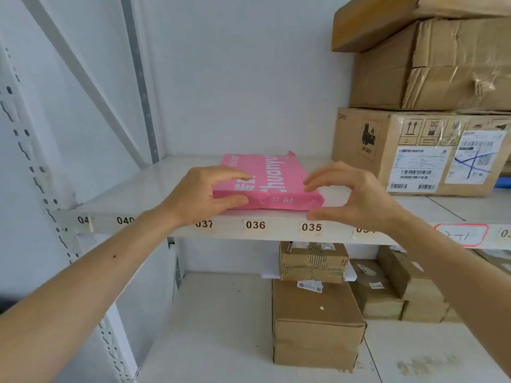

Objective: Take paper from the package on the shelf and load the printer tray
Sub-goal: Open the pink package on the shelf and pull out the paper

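A pink package of A4 paper (272,179) lies flat on the white shelf (132,189), near its front edge above the labels 037 to 035. My left hand (203,197) grips the package's near left corner, fingers on top and thumb against its front face. My right hand (351,193) hovers at the package's near right corner with fingers spread and thumb low by the shelf edge, holding nothing. The wrapper looks torn at its far right corner. No printer is in view.
Stacked cardboard boxes (420,150) stand on the same shelf just right of the package, with more boxes (425,59) above them. The lower shelf holds several small cartons (315,313). A perforated shelf upright (30,167) runs down the left side.
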`<state>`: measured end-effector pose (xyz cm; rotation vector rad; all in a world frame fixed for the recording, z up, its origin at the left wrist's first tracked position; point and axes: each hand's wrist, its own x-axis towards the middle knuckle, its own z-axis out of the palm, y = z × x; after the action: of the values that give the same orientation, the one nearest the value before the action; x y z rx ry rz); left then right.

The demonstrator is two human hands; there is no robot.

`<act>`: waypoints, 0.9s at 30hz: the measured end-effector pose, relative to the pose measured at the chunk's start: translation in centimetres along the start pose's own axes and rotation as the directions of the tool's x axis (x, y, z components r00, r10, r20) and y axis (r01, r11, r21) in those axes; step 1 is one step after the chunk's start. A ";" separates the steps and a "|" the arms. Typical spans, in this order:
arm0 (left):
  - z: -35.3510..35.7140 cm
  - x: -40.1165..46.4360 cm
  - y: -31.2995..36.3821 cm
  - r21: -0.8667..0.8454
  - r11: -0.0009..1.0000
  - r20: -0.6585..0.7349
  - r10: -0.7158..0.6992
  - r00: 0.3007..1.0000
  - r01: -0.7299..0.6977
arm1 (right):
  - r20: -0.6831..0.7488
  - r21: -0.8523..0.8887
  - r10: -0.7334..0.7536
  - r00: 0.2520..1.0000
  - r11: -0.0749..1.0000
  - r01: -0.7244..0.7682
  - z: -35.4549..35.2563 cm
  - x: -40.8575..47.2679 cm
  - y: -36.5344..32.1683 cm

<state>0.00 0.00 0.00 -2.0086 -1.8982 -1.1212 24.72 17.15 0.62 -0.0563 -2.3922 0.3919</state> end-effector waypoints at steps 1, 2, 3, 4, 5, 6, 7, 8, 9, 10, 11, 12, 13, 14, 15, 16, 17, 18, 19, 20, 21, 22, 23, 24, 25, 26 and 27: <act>0.1 0.4 -0.2 0.033 0.999 0.027 0.003 1.000 -0.004 | 0.014 -0.030 -0.013 1.000 0.999 0.013 -0.1 0.0 0.6; 0.0 0.7 -0.2 0.088 0.996 0.071 -0.011 0.997 0.005 | 0.048 -0.049 -0.015 0.999 0.999 0.017 -0.3 0.1 0.7; 0.0 1.0 -0.4 0.122 0.992 0.114 -0.017 0.993 0.003 | 0.075 -0.059 -0.014 0.997 0.998 0.019 -0.4 0.1 1.3; 0.0 1.3 -0.4 0.148 0.989 0.158 -0.033 0.987 0.009 | 0.096 -0.073 0.001 0.995 0.997 0.006 -0.5 0.1 1.7; 0.1 1.8 -0.6 0.154 0.988 0.180 -0.043 0.983 0.015 | 0.104 -0.080 -0.004 0.995 0.997 0.012 -0.5 0.2 2.3; 0.2 2.1 -0.7 0.156 0.987 0.194 -0.056 0.979 0.026 | 0.107 -0.094 -0.005 0.994 0.995 0.015 -0.5 0.1 2.5; 0.2 2.5 -1.0 0.149 0.988 0.208 -0.060 0.976 0.029 | 0.106 -0.096 -0.007 0.994 0.995 0.017 -0.6 0.1 2.9; 0.2 2.8 -1.1 0.143 0.989 0.229 -0.064 0.971 0.032 | 0.102 -0.098 0.005 0.995 0.995 0.005 -0.8 0.1 2.9; 0.3 3.1 -1.4 0.137 0.990 0.244 -0.065 0.968 0.032 | 0.095 -0.089 0.006 0.995 0.996 0.002 -0.8 0.0 3.2; 0.3 3.4 -1.5 0.141 0.989 0.258 -0.068 0.964 0.032 | 0.086 -0.087 0.008 0.996 0.996 0.000 -0.9 0.1 3.4; 0.4 3.6 -1.7 0.137 0.990 0.275 -0.065 0.959 0.028 | 0.083 -0.083 0.001 0.997 0.996 0.006 -0.8 0.1 3.5; 0.5 3.6 -1.8 0.135 0.991 0.289 -0.064 0.955 0.025 | 0.083 -0.084 -0.007 0.997 0.996 0.014 -0.7 0.1 3.5; 0.6 3.7 -2.0 0.128 0.992 0.298 -0.057 0.953 0.019 | 0.080 -0.086 -0.018 0.997 0.996 0.024 -0.6 0.1 3.6; 0.6 3.7 -2.0 0.124 0.992 0.304 -0.052 0.951 0.015 | 0.074 -0.092 -0.028 0.997 0.995 0.035 -0.4 0.2 3.6; 0.8 3.8 -2.1 0.118 0.993 0.304 -0.045 0.952 0.009 | 0.062 -0.097 -0.039 0.997 0.994 0.045 -0.2 0.3 3.6; 0.9 3.7 -2.0 0.115 0.993 0.296 -0.039 0.954 0.005 | 0.047 -0.103 -0.050 0.998 0.993 0.055 0.0 0.3 3.7; 1.1 3.7 -2.0 0.110 0.994 0.282 -0.030 0.959 -0.002 | 0.033 -0.105 -0.062 0.998 0.992 0.065 0.2 0.4 3.8; 1.3 3.7 -1.9 0.111 0.994 0.258 -0.018 0.966 -0.011 | 0.020 -0.105 -0.064 0.998 0.992 0.066 0.5 0.4 3.9; 1.6 3.7 -1.7 0.107 0.994 0.236 0.005 0.972 -0.031 | 0.008 -0.097 -0.057 0.998 0.994 0.058 0.7 0.5 4.0; 2.0 3.7 -1.4 0.106 0.993 0.223 0.035 0.974 -0.060 | -0.003 -0.079 -0.038 0.999 0.996 0.038 0.8 0.4 4.1; 2.4 3.8 -1.1 0.108 0.989 0.218 0.073 0.973 -0.098 | -0.014 -0.054 -0.017 1.000 0.998 0.017 0.9 0.4 4.2; 2.8 3.8 -0.7 0.112 0.984 0.214 0.110 0.971 -0.137 | -0.025 -0.028 0.002 1.000 1.000 -0.002 0.9 0.4 4.3; 3.3 3.9 -0.4 0.112 0.979 0.203 0.145 0.968 -0.170 | -0.034 -0.004 0.017 0.999 1.000 -0.017 1.0 0.3 4.5; 3.8 3.9 0.0 0.105 0.976 0.184 0.169 0.968 -0.190 | -0.040 0.014 0.030 0.999 0.999 -0.029 1.0 0.3 4.5; 4.3 4.0 0.2 0.096 0.974 0.158 0.188 0.969 -0.205 | -0.047 0.028 0.039 0.998 0.999 -0.038 1.1 0.3 4.6; 4.7 4.2 0.4 0.094 0.973 0.131 0.198 0.971 -0.211 | -0.050 0.037 0.049 0.998 0.998 -0.047 1.1 0.3 4.7; 5.0 4.3 0.4 0.100 0.972 0.107 0.204 0.973 -0.215 | -0.051 0.044 0.061 0.997 0.997 -0.059 1.1 0.3 4.7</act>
<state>2.06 6.23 -0.80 -2.1749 -1.6979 -0.8619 23.50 21.36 -1.38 -0.1177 -2.3341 0.4630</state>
